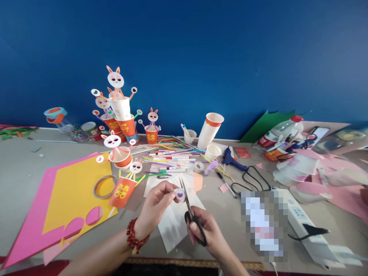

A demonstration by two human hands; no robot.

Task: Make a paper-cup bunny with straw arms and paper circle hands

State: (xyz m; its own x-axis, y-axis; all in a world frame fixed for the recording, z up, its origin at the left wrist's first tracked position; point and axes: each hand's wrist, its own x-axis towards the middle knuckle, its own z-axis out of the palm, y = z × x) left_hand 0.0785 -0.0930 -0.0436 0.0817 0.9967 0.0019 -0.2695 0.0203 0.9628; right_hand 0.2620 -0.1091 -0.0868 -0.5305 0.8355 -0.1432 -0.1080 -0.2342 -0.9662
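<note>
Between thumb and fingers, my left hand (157, 205) pinches a small white paper piece (179, 195) bearing a purple heart. My right hand (204, 227) grips the black handles of a pair of scissors (188, 207). The scissor blades point up and away from me, right beside the paper piece's right edge; whether they touch it I cannot tell. Beneath both hands lies white paper (176, 226). To the left, a red paper cup (123, 191) with a rabbit face and pipe-cleaner arms leans near a roll of tape (105, 187).
Pink and yellow sheets (69, 184) cover the table's left side. Rabbit cups (120, 109) stand stacked at the back, with pipe cleaners and markers (175, 159) right of them. A blue glue gun (233, 160), its cord, a power strip (301, 222) and a blurred-out patch (261, 226) lie right.
</note>
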